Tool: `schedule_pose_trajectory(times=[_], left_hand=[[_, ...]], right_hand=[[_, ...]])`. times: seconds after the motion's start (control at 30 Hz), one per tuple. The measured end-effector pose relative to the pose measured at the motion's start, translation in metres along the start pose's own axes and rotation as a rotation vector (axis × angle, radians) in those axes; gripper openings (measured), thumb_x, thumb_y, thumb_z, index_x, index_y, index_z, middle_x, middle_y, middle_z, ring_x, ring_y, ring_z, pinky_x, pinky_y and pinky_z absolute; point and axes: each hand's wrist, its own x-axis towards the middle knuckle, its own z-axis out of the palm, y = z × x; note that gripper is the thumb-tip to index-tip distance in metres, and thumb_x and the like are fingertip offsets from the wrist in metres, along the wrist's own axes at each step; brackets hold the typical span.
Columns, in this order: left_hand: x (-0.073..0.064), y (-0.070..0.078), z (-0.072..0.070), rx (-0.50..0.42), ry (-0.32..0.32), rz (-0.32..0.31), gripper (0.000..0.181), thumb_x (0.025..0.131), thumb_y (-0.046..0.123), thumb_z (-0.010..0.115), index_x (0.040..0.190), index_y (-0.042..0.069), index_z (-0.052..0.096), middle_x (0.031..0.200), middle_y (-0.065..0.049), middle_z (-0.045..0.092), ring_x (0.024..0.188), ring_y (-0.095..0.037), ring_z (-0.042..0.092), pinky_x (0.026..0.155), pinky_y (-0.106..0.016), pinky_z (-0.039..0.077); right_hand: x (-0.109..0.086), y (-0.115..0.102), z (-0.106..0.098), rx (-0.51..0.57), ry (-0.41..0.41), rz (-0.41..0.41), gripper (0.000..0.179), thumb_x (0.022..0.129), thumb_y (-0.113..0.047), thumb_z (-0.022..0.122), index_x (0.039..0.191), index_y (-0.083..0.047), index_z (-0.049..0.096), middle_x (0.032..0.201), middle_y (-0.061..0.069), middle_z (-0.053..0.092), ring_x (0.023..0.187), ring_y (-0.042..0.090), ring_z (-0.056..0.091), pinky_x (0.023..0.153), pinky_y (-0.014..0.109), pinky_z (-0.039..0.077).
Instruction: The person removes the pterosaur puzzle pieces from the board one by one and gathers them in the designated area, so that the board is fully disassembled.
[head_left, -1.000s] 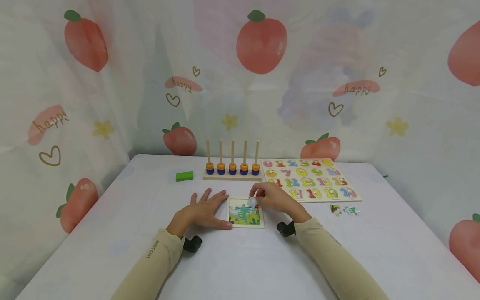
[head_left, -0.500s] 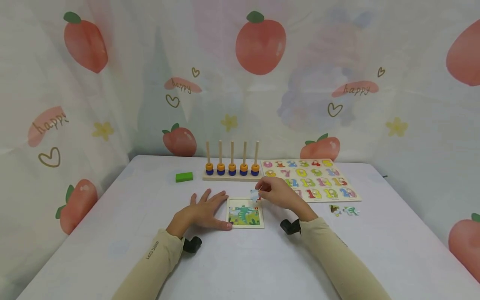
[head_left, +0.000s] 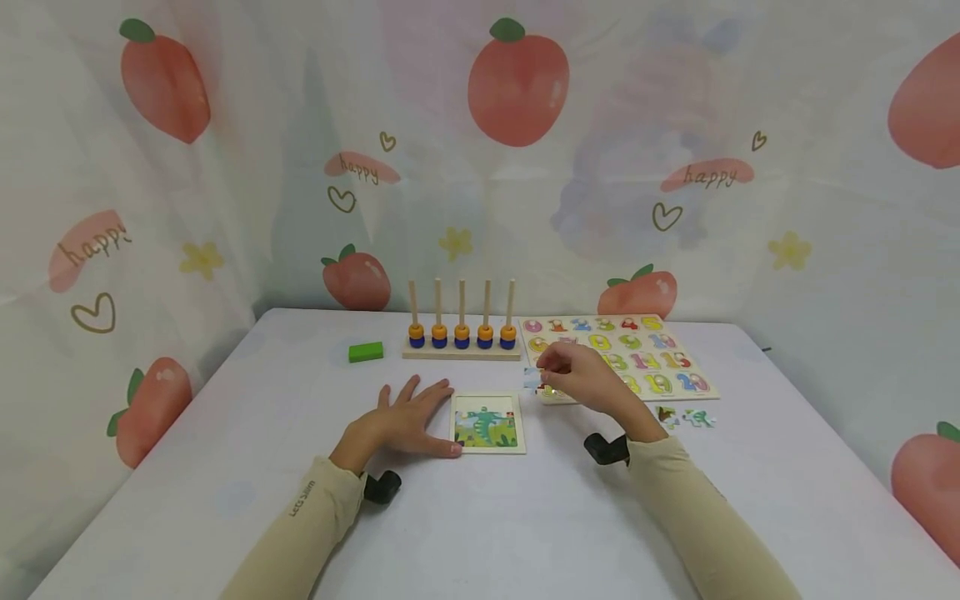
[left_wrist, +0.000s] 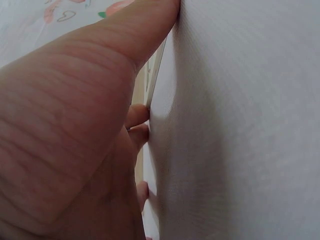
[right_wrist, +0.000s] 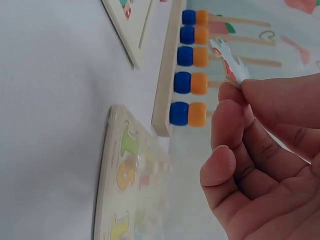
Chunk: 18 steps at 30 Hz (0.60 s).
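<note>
My right hand (head_left: 588,377) pinches a light-blue jigsaw piece with some red (right_wrist: 233,64) between thumb and fingertips. In the head view the piece overlaps the left edge of the number board (head_left: 648,349); the right wrist view has it raised above the table. Flat on the table lies a small framed dinosaur puzzle (head_left: 480,402), its top strip bare of picture. Beside it my left hand (head_left: 402,425) rests with fingers spread, the thumb at the frame's lower left corner. Two loose jigsaw pieces, one brown and green (head_left: 666,417) and one green and white (head_left: 699,418), lie right of my right hand.
A wooden stand with upright pegs (head_left: 461,353) bears orange and blue beads behind the puzzle. Left of it is a green block (head_left: 366,352). A fruit-printed curtain (head_left: 420,208) hangs at the table's back edge.
My right hand has lifted the jigsaw piece from the puzzle's upper right corner and carried it rightward to the number board's edge. The left hand has stayed in place.
</note>
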Motion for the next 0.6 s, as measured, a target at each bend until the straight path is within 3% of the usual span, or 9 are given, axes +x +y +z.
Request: schedule_pose_trajectory(times=[0.6], left_hand=[[0.001, -0.001, 0.001, 0.007, 0.001, -0.004, 0.111, 0.084, 0.073, 0.077, 0.171, 0.023, 0.031, 0.179, 0.001, 0.018, 0.164, -0.038, 0.0, 0.122, -0.073, -0.006]], right_hand=[[-0.031, 0.024, -0.041, -0.01, 0.08, 0.057, 0.016, 0.102, -0.006, 0.07, 0.116, 0.002, 0.07, 0.102, 0.009, 0.07, 0.091, 0.026, 0.063, 0.078, 0.031, 0.056]])
